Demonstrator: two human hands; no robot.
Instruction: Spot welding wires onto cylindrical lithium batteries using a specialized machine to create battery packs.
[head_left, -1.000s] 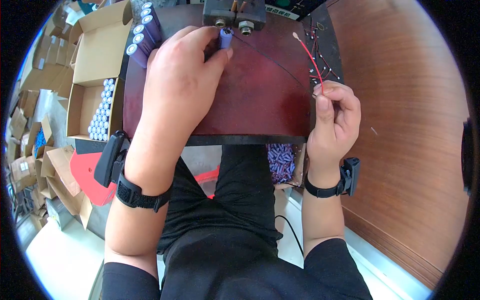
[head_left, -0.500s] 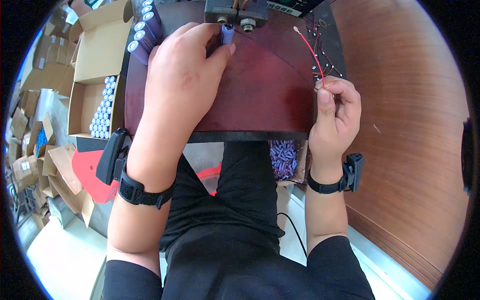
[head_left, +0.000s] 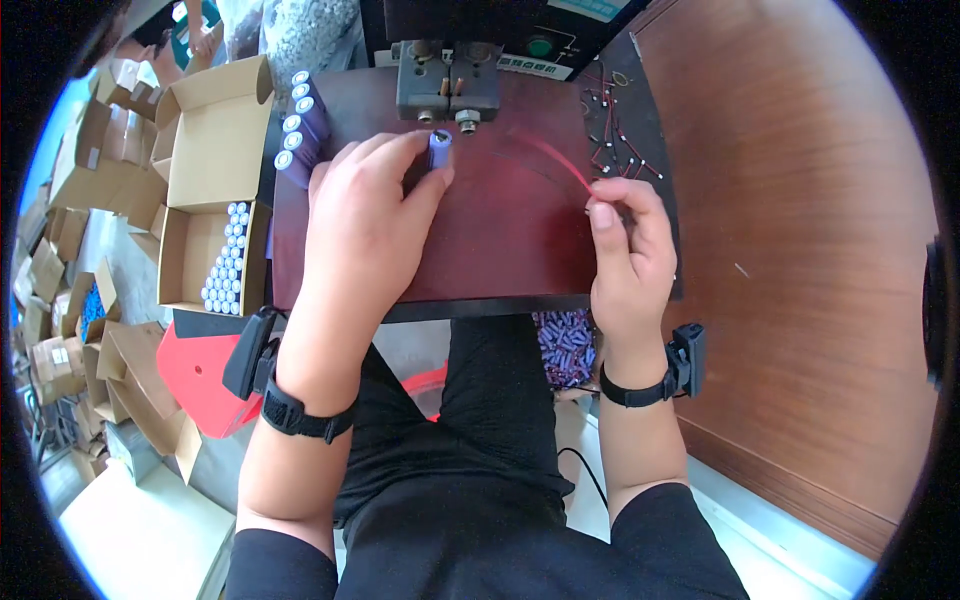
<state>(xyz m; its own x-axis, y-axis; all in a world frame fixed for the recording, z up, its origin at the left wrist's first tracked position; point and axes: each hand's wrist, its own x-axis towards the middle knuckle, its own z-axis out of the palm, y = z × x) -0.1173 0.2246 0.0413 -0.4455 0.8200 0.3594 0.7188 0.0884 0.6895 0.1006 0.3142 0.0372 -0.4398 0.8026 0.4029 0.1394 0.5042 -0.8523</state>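
My left hand (head_left: pixel 365 215) is closed, with a purple cylindrical battery cell (head_left: pixel 440 153) upright between its thumb and fingers. The cell stands just in front of the welding machine's metal head (head_left: pixel 448 92). Over the right side of the dark red work board (head_left: pixel 500 245), my right hand (head_left: pixel 632 240) pinches a red wire (head_left: pixel 562 160), whose free end is blurred and points towards the machine. A thin black wire (head_left: pixel 530 166) runs faintly across the board between the two hands; its ends are hard to make out.
Several purple cells (head_left: pixel 300 130) stand in a row on the board's left edge. Beside them, an open cardboard box (head_left: pixel 180 262) holds more cells. Small wires with connectors (head_left: pixel 620 140) lie at the right. Below the table sits a container of wired purple cells (head_left: pixel 566 350).
My left hand has brought the cell slightly back from the machine head. My right hand has moved leftward, and the red wire has swung left towards the machine. The view has shifted too.
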